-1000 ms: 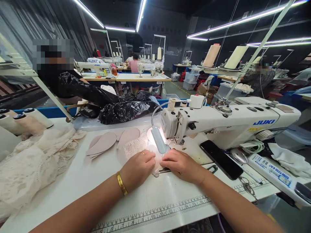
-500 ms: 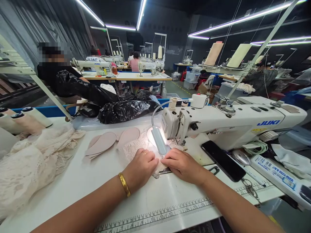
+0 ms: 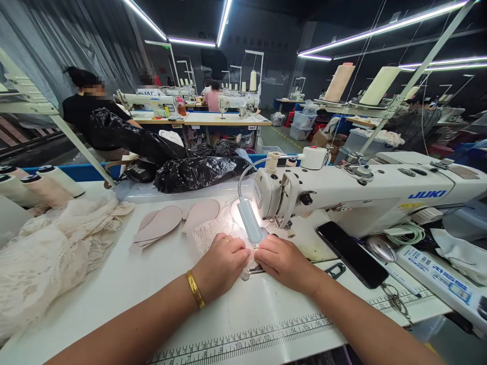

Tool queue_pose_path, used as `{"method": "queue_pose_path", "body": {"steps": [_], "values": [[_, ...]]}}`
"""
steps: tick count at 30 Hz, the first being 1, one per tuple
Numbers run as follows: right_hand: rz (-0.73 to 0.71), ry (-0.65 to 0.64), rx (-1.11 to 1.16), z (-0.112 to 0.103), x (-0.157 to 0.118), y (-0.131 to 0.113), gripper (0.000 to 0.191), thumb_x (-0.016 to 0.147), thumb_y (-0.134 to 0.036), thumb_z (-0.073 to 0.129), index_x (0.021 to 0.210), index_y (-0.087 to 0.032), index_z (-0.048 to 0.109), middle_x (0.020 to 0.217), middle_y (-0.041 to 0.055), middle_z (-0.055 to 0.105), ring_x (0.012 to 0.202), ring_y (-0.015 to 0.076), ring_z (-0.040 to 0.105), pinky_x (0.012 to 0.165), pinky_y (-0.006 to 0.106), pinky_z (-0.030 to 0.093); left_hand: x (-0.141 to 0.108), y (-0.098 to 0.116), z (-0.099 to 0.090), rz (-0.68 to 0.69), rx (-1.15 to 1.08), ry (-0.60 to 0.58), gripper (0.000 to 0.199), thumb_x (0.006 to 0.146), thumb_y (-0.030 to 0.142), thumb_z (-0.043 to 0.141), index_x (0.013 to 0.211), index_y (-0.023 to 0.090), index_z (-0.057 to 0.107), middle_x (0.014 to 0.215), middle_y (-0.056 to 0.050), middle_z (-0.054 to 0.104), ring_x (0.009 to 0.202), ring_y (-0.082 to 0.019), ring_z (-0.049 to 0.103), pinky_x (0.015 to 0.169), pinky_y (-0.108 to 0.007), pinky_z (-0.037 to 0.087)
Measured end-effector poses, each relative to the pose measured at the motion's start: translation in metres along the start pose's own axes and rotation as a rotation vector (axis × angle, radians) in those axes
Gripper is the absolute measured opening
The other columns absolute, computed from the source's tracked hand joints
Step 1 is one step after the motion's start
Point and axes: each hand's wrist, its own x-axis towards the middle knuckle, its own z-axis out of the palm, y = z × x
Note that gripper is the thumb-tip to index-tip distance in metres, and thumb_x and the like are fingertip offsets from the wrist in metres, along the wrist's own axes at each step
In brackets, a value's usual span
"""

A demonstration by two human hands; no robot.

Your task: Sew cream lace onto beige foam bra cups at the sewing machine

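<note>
My left hand (image 3: 224,261), with a gold bracelet and a ring, is closed on pale lace fabric (image 3: 208,234) in front of the sewing machine (image 3: 353,185). Opposite it, my right hand (image 3: 284,261) has its fingers curled and pinched at the cloth's edge. The two sets of fingertips nearly meet below a small lit lamp (image 3: 249,220) on a bent metal neck. This lamp and my fingers hide the needle and most of the cloth there. Left of the lace lie beige cup-shaped pads (image 3: 163,223), some stacked.
Crumpled lace (image 3: 64,253) and thread cones (image 3: 57,180) occupy the table's left side. To the right lie a black phone (image 3: 352,253), keys (image 3: 395,301) and a long white box (image 3: 443,279). A black plastic bag (image 3: 205,172) lies behind. A person (image 3: 95,116) sits at the back left.
My right hand's fingers have curled in more, with the hand a little closer to the machine. The left hand has barely moved. The view has shifted slightly.
</note>
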Motion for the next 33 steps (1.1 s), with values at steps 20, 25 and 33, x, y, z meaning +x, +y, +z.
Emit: {"method": "queue_pose_path", "body": {"steps": [20, 25, 33], "values": [[0.173, -0.131, 0.007, -0.007, -0.004, 0.006, 0.021, 0.102, -0.015, 0.047, 0.097, -0.022, 0.067, 0.084, 0.0037, 0.06, 0.082, 0.0211, 0.054, 0.062, 0.03, 0.036, 0.018, -0.023, 0.012, 0.15, 0.003, 0.039, 0.027, 0.104, 0.019, 0.043, 0.104, 0.018, 0.07, 0.085, -0.004, 0.07, 0.081, -0.021, 0.062, 0.089, -0.041, 0.043], [0.211, -0.118, -0.043, -0.004, -0.005, 0.011, 0.019, 0.099, -0.015, 0.048, 0.093, -0.021, 0.064, 0.084, 0.0041, 0.058, 0.079, 0.0204, 0.054, 0.057, 0.03, 0.03, 0.026, -0.032, 0.012, 0.148, 0.028, -0.052, 0.031, 0.106, 0.023, 0.04, 0.096, 0.02, 0.069, 0.092, -0.005, 0.071, 0.086, -0.023, 0.063, 0.09, -0.043, 0.041], [0.237, -0.153, -0.042, -0.003, -0.006, 0.012, 0.018, 0.099, -0.014, 0.048, 0.094, -0.021, 0.064, 0.085, 0.0038, 0.056, 0.076, 0.0195, 0.053, 0.054, 0.03, 0.026, 0.03, -0.047, 0.026, 0.128, 0.019, -0.045, 0.014, 0.1, 0.024, 0.055, 0.094, 0.022, 0.069, 0.093, -0.003, 0.072, 0.088, -0.022, 0.062, 0.092, -0.041, 0.036]]}}
